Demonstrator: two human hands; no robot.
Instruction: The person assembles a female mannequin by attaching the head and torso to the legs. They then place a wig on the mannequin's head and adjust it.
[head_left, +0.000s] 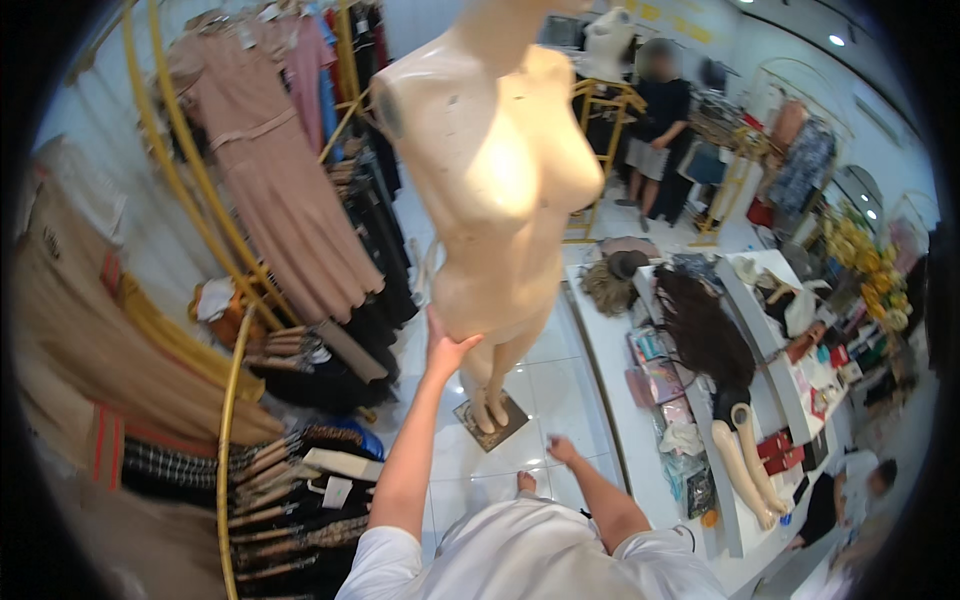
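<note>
Now left hand (445, 350) pressed open-palmed against the hip of the bare mannequin (495, 160), steadying it, not clenched. Right hand (560, 448) hangs free, fingers loose, holding nothing. Mannequin upright on its square base (490, 420) on the white tiled floor (560, 385), between the clothes rack (235, 400) and the bench (610, 370) edge.

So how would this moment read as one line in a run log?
left hand: on hip of bare cream plastic mannequin | right hand: free, low, touching nothing | mannequin: upright on square base plate
</note>
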